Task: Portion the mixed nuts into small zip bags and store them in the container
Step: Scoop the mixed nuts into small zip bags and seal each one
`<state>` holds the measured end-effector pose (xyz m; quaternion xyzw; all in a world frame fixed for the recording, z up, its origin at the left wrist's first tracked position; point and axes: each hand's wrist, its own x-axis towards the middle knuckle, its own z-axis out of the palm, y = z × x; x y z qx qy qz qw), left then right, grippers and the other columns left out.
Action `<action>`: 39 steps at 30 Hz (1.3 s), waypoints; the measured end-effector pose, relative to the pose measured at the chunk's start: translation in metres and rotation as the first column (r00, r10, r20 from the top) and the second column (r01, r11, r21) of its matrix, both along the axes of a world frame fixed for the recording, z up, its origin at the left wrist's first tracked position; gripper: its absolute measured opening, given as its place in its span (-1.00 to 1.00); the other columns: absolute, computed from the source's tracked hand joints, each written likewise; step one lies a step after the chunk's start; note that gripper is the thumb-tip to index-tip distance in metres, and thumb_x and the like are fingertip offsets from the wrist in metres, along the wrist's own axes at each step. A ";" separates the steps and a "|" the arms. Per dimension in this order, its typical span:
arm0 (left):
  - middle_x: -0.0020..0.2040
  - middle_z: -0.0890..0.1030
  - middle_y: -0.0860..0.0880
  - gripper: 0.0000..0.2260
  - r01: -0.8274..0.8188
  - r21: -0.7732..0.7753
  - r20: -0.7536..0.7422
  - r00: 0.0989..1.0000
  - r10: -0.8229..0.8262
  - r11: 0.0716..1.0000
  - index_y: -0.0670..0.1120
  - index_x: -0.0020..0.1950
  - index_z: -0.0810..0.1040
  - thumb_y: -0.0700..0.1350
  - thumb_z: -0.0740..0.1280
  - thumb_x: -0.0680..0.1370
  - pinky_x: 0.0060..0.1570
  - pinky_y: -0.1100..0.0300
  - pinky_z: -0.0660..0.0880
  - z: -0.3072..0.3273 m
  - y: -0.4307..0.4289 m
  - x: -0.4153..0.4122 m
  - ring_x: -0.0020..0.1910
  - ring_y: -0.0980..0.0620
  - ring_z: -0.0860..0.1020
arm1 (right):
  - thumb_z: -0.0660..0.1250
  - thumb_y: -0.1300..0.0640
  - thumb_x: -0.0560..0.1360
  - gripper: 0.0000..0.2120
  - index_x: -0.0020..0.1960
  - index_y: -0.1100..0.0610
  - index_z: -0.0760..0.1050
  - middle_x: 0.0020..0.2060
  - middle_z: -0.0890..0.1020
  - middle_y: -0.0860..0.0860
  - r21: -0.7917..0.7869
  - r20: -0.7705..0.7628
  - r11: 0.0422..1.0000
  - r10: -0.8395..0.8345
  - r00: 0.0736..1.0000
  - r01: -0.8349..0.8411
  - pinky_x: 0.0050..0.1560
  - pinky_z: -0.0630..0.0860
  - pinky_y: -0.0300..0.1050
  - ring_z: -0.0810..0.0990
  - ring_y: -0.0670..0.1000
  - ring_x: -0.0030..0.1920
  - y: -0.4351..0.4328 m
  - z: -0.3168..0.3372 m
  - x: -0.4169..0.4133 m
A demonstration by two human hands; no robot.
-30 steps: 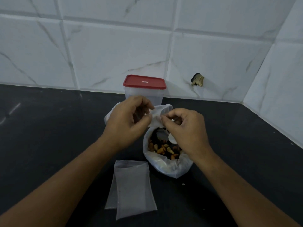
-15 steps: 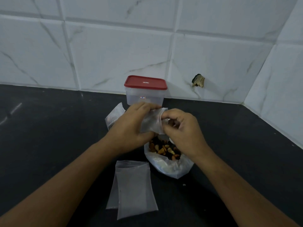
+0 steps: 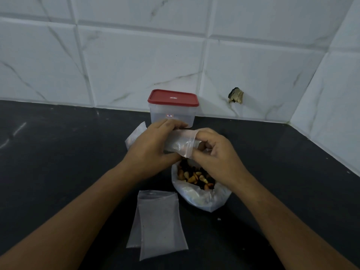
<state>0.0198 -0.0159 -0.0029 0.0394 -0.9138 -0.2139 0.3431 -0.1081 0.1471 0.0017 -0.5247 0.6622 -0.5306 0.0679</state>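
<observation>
A small clear zip bag (image 3: 180, 143) is held above the counter between both hands. My left hand (image 3: 151, 148) grips its left part, fingers over the top and thumb underneath. My right hand (image 3: 215, 152) pinches its right end. Directly below sits an open white plastic bag of mixed nuts (image 3: 196, 179) on the black counter. A clear container with a red lid (image 3: 173, 108), lid on, stands behind the hands against the wall. Two empty zip bags (image 3: 160, 223) lie overlapping in front of the nuts.
Another clear bag (image 3: 136, 135) lies partly hidden behind my left hand. White marble-look tiles close off the back and right side; a chipped hole (image 3: 236, 95) marks the back wall. The dark counter (image 3: 58, 152) stretches left and right.
Both hands have lowered slightly and closed further round the small zip bag, which now lies more horizontally between them. The other things have not moved.
</observation>
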 end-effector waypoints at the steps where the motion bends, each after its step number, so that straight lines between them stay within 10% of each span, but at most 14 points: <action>1: 0.30 0.54 0.17 -0.42 -0.013 -0.002 0.001 1.000 0.013 1.000 0.06 0.42 0.48 0.01 0.59 0.44 0.22 0.20 0.48 0.000 0.000 0.000 0.28 0.20 0.47 | 0.53 0.21 0.52 -0.76 0.18 0.08 0.70 0.09 0.65 -0.10 -0.003 -0.004 1.000 -0.008 1.000 0.008 0.01 0.65 -0.08 0.67 -0.05 0.00 0.000 0.000 -0.001; 9: 0.34 0.40 0.24 -0.31 -0.023 -0.077 0.101 0.994 0.031 0.997 0.15 0.49 0.38 0.13 0.57 0.41 0.23 0.21 0.44 0.000 0.001 0.001 0.31 0.24 0.35 | 0.34 0.40 0.55 -0.78 -0.03 0.17 0.71 -0.21 0.72 0.00 -0.012 -0.062 0.994 -0.110 0.992 0.110 -0.13 0.68 0.05 0.69 0.01 -0.18 0.001 -0.004 -0.008; 19: 0.34 0.55 0.14 -0.36 0.049 -0.101 0.065 0.997 -0.043 0.994 0.08 0.47 0.47 0.23 0.51 0.43 0.29 0.38 0.33 0.004 0.010 0.001 0.34 0.22 0.44 | 0.48 0.17 0.56 -0.91 0.03 0.05 0.74 -0.10 0.71 -0.11 0.008 -0.093 0.994 -0.108 0.990 0.109 -0.18 0.57 -0.22 0.67 -0.12 -0.21 0.000 -0.004 0.002; 28: 0.41 0.52 0.13 -0.33 0.043 -0.146 0.107 0.994 -0.027 0.988 0.10 0.51 0.41 0.24 0.46 0.44 0.36 0.14 0.37 0.003 0.010 0.001 0.41 0.18 0.40 | 0.49 -0.04 0.57 -0.90 -0.08 -0.05 0.73 -0.25 0.67 -0.17 0.029 -0.064 0.985 -0.170 0.983 0.172 -0.21 0.50 -0.26 0.64 -0.16 -0.23 0.001 -0.004 0.004; 39: 0.27 0.58 0.17 -0.48 -0.032 0.023 0.044 0.999 0.031 0.999 0.06 0.40 0.52 0.20 0.48 0.49 0.25 0.10 0.53 -0.002 0.007 0.000 0.26 0.23 0.50 | 0.48 0.06 0.58 -0.91 -0.09 0.03 0.70 -0.19 0.68 -0.10 -0.107 -0.053 0.957 -0.275 0.960 0.268 -0.17 0.55 -0.31 0.66 -0.12 -0.18 0.012 0.015 -0.007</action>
